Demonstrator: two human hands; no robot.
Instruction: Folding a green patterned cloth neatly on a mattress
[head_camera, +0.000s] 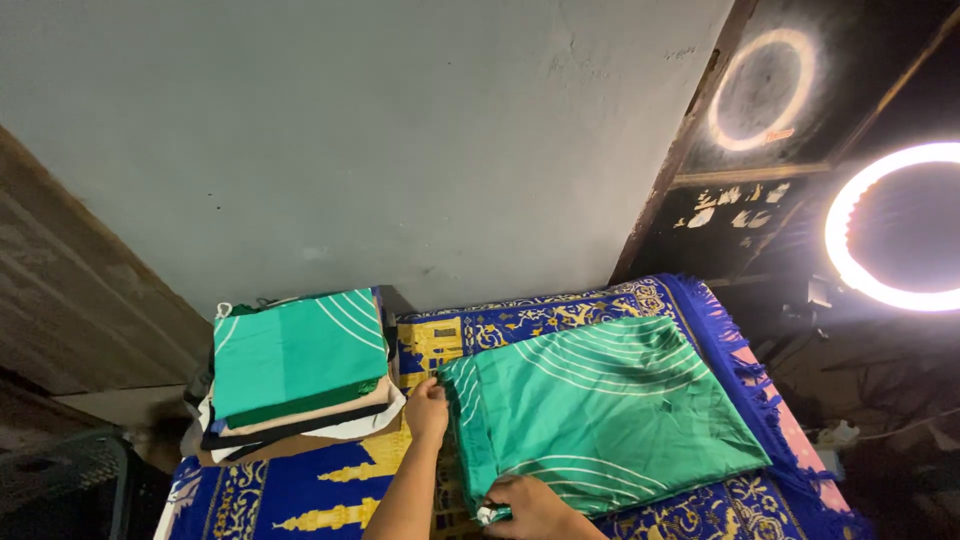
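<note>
Cloth: a green cloth (610, 400) with thin white curved stripes, folded into a broad, slightly skewed rectangle, lying flat on the right half of the surface.
Left hand: the left hand (428, 408) pinches the cloth's far left corner, grip closed on the fabric.
Right hand: the right hand (528, 505) clamps the near left corner, fingers curled over the fold.
Cloth edges: the left edge is bunched between the two hands; the right edge stops just short of the fringe.
Surface: a blue and gold patterned rug (330, 495) covers it, bare in front of the stack.
Stack: a pile of folded cloths (295, 375), green on top, sits left, just beside the left hand.
Surroundings: a grey wall (400, 130) behind; a glowing ring light (845, 225) to the right.
</note>
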